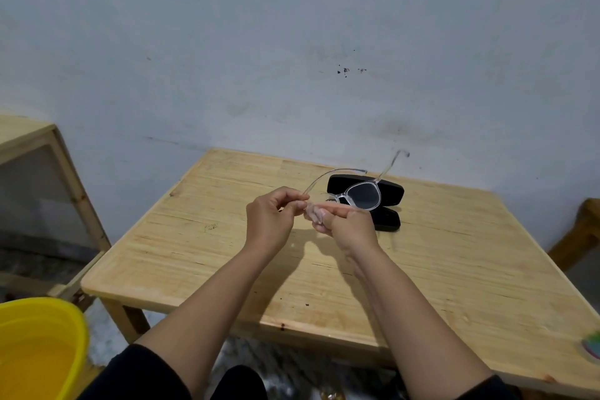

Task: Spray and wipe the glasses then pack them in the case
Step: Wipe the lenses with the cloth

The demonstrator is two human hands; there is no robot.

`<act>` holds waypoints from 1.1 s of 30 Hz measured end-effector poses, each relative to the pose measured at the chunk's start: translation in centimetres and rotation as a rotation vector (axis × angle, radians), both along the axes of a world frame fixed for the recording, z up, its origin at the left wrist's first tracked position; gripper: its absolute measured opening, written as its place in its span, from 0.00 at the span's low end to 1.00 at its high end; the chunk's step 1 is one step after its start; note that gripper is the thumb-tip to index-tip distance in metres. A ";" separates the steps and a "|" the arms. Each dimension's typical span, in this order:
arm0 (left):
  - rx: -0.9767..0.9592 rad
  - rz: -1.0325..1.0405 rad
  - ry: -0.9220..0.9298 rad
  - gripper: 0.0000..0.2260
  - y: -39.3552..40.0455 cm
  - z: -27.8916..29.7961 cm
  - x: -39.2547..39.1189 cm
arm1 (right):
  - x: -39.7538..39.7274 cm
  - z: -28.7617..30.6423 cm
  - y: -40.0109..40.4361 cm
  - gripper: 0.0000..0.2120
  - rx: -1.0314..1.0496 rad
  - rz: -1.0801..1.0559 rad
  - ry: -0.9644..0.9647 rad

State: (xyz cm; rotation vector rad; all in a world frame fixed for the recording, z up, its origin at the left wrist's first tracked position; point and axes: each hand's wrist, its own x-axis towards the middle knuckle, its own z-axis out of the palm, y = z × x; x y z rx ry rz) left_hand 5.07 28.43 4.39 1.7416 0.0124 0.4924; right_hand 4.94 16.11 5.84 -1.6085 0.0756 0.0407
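I hold a pair of clear-framed glasses point(363, 195) above the wooden table point(227, 256), temples unfolded and pointing away from me. My left hand point(272, 221) pinches the frame's left corner where the left temple joins. My right hand point(347, 226) grips the left lens between fingers and thumb; whether a cloth lies under the fingers I cannot tell. The right lens shows dark against the black glasses case point(389, 201), which lies open on the table just behind the glasses.
A yellow plastic basin point(35, 347) sits low at the left. A wooden frame point(65, 172) stands at the left beside the table. A multicoloured object point(592, 346) lies at the table's right edge. A grey wall backs the table.
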 end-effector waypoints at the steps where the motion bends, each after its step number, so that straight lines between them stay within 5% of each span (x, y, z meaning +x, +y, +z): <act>1: -0.008 0.012 0.007 0.08 0.4 0.0 0.0 | 0.0 0.0 -0.2 0.14 -0.022 0.017 -0.004; 21: 0.091 0.410 0.001 0.06 15.0 -0.3 -3.4 | -1.3 -3.3 1.7 0.06 0.225 -0.153 0.155; 33: 0.245 0.400 0.072 0.09 17.5 -3.7 -4.2 | -1.6 -4.0 2.6 0.06 0.254 -0.155 0.220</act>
